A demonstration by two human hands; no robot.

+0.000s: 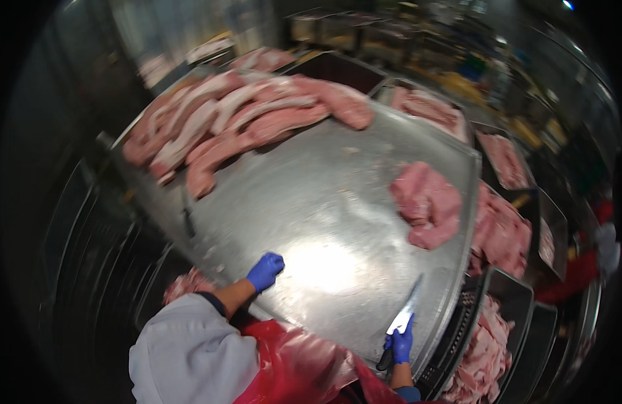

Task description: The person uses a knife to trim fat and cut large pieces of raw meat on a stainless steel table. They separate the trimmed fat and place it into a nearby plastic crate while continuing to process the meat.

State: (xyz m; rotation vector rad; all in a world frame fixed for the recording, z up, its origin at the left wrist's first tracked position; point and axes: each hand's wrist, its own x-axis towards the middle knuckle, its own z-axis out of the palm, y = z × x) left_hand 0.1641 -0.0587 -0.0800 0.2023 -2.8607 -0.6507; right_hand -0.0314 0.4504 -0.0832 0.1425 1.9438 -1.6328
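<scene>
My left hand (266, 271), in a blue glove, is curled into a fist at the near left part of a steel table (290, 209); no object shows in it. A knife (406, 306) with a dark handle is gripped in my right hand (403, 342), also blue-gloved, near the table's right corner. Its blade slants away from me over the metal. Beyond it, a folded slab of pink meat (427, 202) lies by the right edge. Several long strips of meat (257, 114) with pale fat are heaped along the far left side.
A dark, slim tool (188, 219) lies at the left edge, too blurred to name. Bins to the right hold pale trimmings (482, 357) and larger meat pieces (499, 232). Meat-filled trays (429, 111) stand past the far edge. At far right is another person's red sleeve (570, 279).
</scene>
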